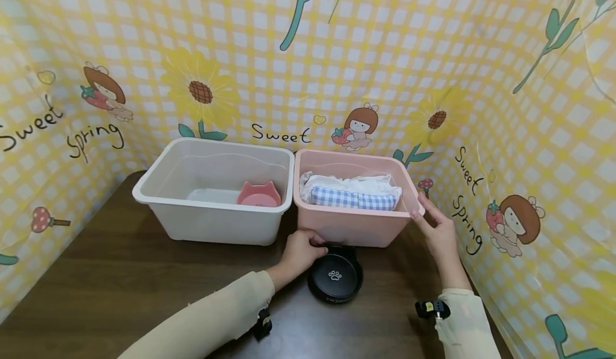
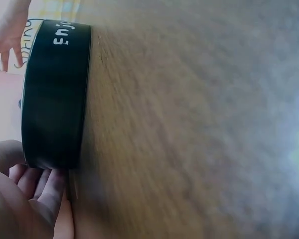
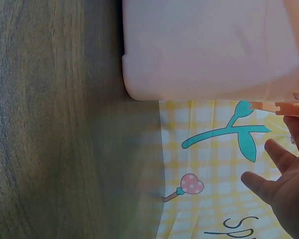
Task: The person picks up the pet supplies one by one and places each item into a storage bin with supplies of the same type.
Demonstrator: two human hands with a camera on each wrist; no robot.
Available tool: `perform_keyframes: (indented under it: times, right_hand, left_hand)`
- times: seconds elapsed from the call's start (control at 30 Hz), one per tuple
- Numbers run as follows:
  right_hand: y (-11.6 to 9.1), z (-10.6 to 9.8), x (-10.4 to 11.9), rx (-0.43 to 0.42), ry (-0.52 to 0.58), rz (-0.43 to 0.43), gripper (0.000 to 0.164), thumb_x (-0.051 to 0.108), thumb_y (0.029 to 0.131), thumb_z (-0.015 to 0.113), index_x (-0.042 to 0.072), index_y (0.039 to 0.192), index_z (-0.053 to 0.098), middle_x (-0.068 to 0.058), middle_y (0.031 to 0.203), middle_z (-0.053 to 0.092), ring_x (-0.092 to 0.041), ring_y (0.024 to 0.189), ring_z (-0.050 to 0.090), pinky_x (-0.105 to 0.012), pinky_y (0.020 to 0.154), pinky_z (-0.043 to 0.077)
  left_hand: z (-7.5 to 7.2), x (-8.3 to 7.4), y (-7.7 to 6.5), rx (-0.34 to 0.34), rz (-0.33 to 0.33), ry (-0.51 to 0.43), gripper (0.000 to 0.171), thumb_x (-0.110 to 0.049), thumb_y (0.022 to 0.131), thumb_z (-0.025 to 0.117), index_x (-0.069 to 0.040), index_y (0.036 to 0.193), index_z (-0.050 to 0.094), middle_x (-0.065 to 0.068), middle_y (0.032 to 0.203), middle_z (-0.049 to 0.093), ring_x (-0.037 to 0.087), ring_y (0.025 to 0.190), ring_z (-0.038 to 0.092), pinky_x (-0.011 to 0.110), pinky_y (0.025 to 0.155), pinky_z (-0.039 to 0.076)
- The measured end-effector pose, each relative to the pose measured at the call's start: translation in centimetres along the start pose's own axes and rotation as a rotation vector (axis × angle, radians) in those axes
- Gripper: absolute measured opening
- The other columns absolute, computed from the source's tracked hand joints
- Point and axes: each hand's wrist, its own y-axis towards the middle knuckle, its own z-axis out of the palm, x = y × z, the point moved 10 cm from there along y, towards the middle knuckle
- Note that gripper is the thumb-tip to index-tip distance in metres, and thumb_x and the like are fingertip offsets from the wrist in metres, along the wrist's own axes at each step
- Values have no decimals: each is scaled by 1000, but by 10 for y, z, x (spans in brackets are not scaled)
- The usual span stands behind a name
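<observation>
A round black pet bowl (image 1: 335,276) with a white paw print inside is in front of the pink bin (image 1: 356,228). My left hand (image 1: 300,253) holds its back left edge between thumb and fingers. In the left wrist view, white lettering shows on the outer wall of the black bowl (image 2: 57,94), close over the table. My right hand (image 1: 439,236) grips the right front corner of the pink bin's rim. The right wrist view shows the other fingers (image 3: 259,186) spread below that rim. Inside the pink bin lie a blue-checked cloth bundle (image 1: 353,198) and crumpled white material (image 1: 372,182).
Left of the pink bin, nearly touching it, stands a white bin (image 1: 216,225) holding a pink cat-eared bowl (image 1: 259,194). Both bins stand on a dark wooden table (image 1: 120,284). A yellow-checked printed sheet (image 1: 269,81) surrounds the table at the back and sides.
</observation>
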Motion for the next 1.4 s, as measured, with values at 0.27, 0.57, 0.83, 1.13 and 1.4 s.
perform_keyframes:
  times: [0.27,0.57,0.83,1.13,1.4]
  right_hand:
    - [-1,0,0,-4,0,8,51,25,96,75,22,144,60,2,152,52,-5,142,45,-31,119,34]
    - [-3,0,-1,-17,4,-6,50,25,96,75,22,143,61,2,150,54,5,136,46,-19,115,35]
    - [-2,0,2,-24,17,-22,49,25,95,75,18,142,62,1,148,56,-3,139,48,-17,112,36]
    - [-2,0,2,-15,-7,-7,50,27,96,74,20,144,61,2,150,54,-3,140,46,-21,115,36]
    - [-3,1,1,-14,-6,11,50,27,97,73,20,144,60,2,151,53,-8,143,45,-33,119,35]
  left_hand:
    - [-9,-1,-4,-10,-44,1,10,-17,77,89,-17,81,80,-8,79,74,8,75,66,29,69,55]
    - [-24,-9,-10,-20,-31,-25,9,-19,79,89,-18,82,81,-9,78,75,5,72,65,27,67,54]
    - [-35,-21,-15,-20,12,-60,8,-17,81,88,-21,82,81,-12,77,74,4,73,66,25,68,55]
    - [-47,-44,-21,27,81,-85,8,-18,84,86,-24,86,81,-17,80,74,4,80,67,26,73,56]
    - [-63,-65,-27,35,155,-59,8,-18,85,86,-22,90,82,-19,85,74,3,84,68,27,77,57]
